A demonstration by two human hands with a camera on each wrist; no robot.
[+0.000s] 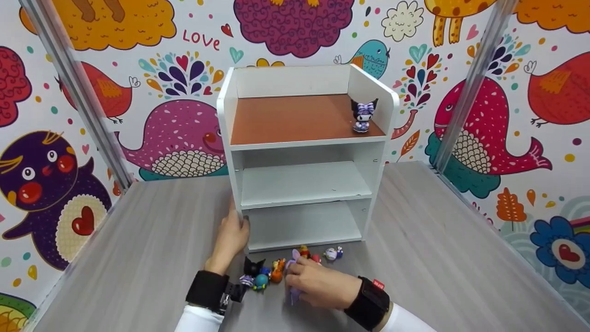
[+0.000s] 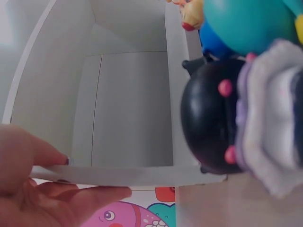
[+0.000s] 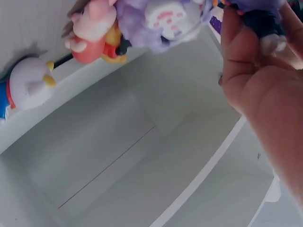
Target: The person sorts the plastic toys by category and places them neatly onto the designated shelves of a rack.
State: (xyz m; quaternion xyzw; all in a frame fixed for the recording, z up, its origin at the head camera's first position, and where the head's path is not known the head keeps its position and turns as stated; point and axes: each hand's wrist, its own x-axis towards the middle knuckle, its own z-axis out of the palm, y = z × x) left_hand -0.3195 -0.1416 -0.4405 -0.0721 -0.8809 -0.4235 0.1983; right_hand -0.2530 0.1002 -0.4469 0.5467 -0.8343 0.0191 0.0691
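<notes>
While the right grip (image 1: pixel 320 282) pinches a small purple-and-navy figurine (image 3: pixel 263 22) between thumb and fingers, the left grip (image 1: pixel 233 236) clasps the left side panel of a white three-tier shelf unit (image 1: pixel 302 184) with brown top. Left of the right grip, on the grey wood-grain counter (image 1: pixel 415 240): black-headed figurine (image 1: pixel 253 266), orange figurine (image 1: pixel 277 271). Just ahead: white-and-blue figurine (image 1: pixel 332 253). Farthest ahead, atop unit: black-and-purple figurine (image 1: pixel 363 117).

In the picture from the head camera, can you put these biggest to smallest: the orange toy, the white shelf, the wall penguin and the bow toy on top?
1. White shelf
2. Wall penguin
3. Bow toy
4. Orange toy
</notes>
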